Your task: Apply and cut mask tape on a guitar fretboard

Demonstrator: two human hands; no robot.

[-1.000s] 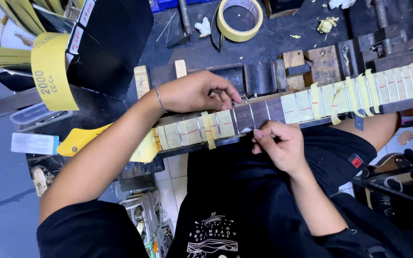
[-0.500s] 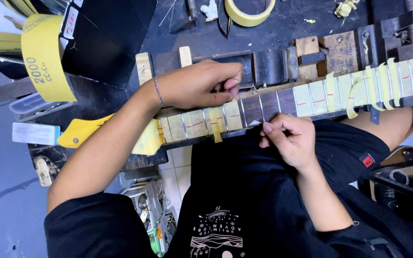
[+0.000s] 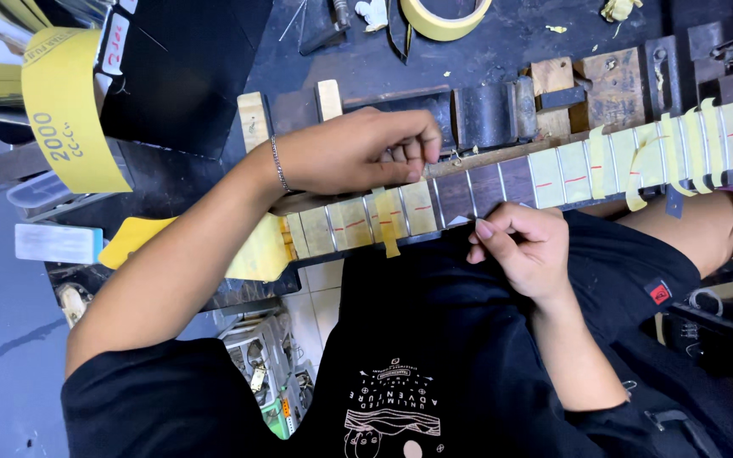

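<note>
A guitar neck (image 3: 502, 182) lies across the dark workbench, its frets showing between strips of pale yellow masking tape with red marks. My left hand (image 3: 358, 153) rests curled over the far edge of the neck, fingertips on the fretboard near a bare dark section. My right hand (image 3: 523, 246) is at the near edge, thumb and fingers pinching a small pale piece of tape against the neck. A loose tape strip (image 3: 388, 225) hangs off the near edge. Further loose strips (image 3: 646, 165) curl up on the right.
A roll of yellow tape (image 3: 447, 17) lies at the bench's back. A wide yellow sandpaper band (image 3: 69, 110) hangs at left. Wooden blocks (image 3: 587, 85) and metal clamps (image 3: 727, 51) sit behind the neck. A yellow tool (image 3: 142, 237) lies at the neck's left end.
The view has shifted slightly, so the bench sits higher in the frame. My right hand stays pinched at the neck's near edge; my left fingers stay curled over the fretboard.
</note>
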